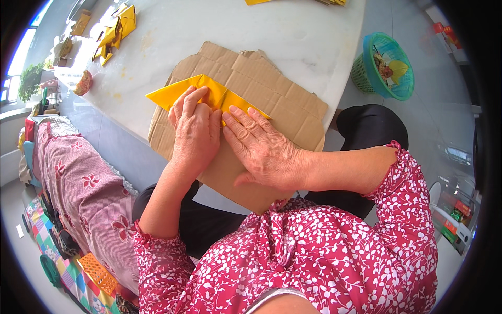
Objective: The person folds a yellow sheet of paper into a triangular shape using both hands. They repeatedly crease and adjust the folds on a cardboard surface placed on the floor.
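Observation:
A folded sheet of shiny gold paper [211, 92] lies on a piece of corrugated cardboard [286, 94], its pointed ends stretching left and right. My left hand [195, 133] has its fingers curled onto the paper and holds it, with the fingertips near its upper middle. Flat against the lower right edge of the paper rests my right hand [261, 147], palm down with fingers extended. The two hands almost meet at the middle, and they cover the paper's lower part. The cardboard extends from a white marble-look table [313, 35] toward my lap.
Folded gold paper pieces [117, 31] are heaped at the table's far left; more gold paper [331, 2] lies at the top edge. A green plastic basket [366, 74] with a blue-green liner holds scraps on the right. Pink patterned fabric [84, 188] covers a seat at left.

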A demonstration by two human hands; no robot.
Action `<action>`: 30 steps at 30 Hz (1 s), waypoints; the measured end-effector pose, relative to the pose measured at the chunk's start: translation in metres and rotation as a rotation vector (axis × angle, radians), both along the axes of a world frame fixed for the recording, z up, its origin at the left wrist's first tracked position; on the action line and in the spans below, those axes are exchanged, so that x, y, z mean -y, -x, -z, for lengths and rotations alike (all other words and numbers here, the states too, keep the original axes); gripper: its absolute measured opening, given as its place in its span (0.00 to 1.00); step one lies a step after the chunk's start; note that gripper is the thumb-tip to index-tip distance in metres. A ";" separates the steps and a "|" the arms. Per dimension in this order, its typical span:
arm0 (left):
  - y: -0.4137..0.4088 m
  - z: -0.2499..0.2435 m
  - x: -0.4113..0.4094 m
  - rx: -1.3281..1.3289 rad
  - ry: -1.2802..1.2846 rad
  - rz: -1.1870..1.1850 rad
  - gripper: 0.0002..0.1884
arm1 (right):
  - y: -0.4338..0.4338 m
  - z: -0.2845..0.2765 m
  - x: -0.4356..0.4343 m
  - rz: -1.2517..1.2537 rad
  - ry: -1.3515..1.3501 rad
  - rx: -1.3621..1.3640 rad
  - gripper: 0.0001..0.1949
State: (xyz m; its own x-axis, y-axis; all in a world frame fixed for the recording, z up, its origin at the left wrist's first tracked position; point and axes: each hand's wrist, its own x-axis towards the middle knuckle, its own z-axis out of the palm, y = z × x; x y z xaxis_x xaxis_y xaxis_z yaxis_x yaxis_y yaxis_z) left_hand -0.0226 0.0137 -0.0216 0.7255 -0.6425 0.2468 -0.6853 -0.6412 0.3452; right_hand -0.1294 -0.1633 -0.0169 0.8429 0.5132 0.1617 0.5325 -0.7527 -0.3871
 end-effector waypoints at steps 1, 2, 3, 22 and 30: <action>0.000 0.000 0.000 -0.001 0.002 0.000 0.08 | 0.000 0.001 0.000 0.000 -0.005 -0.001 0.49; 0.000 0.000 0.000 -0.002 0.005 0.000 0.08 | 0.000 0.002 0.000 -0.001 -0.010 -0.001 0.49; 0.000 0.000 0.000 -0.003 0.007 0.000 0.08 | -0.001 0.002 0.000 -0.002 -0.016 -0.001 0.49; 0.001 -0.003 0.000 -0.034 0.024 -0.020 0.11 | -0.002 -0.003 -0.003 0.017 -0.006 0.021 0.50; 0.001 -0.002 0.001 -0.005 0.058 -0.038 0.07 | -0.003 -0.002 -0.003 0.022 -0.002 0.006 0.50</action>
